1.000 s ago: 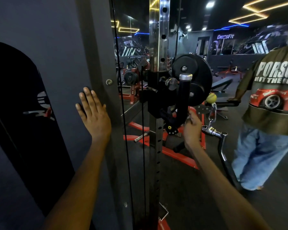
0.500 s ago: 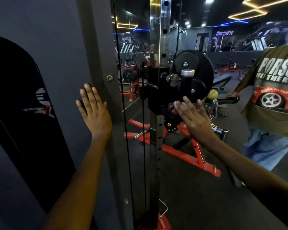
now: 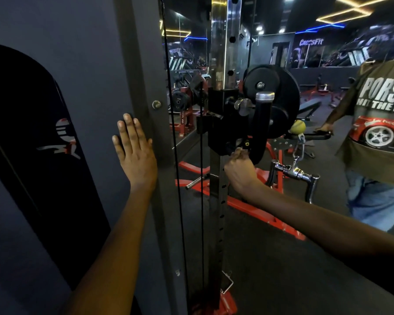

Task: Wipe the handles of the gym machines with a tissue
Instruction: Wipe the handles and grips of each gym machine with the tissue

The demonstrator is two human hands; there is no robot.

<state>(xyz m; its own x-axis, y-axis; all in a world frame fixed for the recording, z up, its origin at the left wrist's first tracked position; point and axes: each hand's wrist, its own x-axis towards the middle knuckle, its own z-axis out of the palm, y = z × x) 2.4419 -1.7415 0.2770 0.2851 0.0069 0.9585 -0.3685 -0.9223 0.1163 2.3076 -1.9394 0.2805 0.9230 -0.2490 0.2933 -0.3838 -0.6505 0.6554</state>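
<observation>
Cable machine column (image 3: 223, 42) stands upright mid-view, chrome above, perforated post below. Dark side panel (image 3: 82, 64) to its left. A black carriage (image 3: 221, 119) sits on the column with a round pulley disc (image 3: 280, 87) behind it.

Task item: black cylindrical handle (image 3: 261, 123) with chrome cap, on the right side of the carriage. Long axis near vertical. It lies directly above the right hand, well right of the left hand. A second chrome bar attachment (image 3: 296, 172) hangs from a chain further right, unattended.

Right hand (image 3: 239, 171): arm reaches in from lower right, wrist raised, fingers curled up at the base of the handle and the carriage underside. Whether they grip the handle, a knob, or a tissue: cannot tell. No tissue visible.

Left hand (image 3: 134, 151): flat, fingers straight, palm pressed on the panel edge, bracing.

Judgement: the right hand is the nearer; wiping would run upward along the handle axis.

Another person (image 3: 382, 114) stands right.
</observation>
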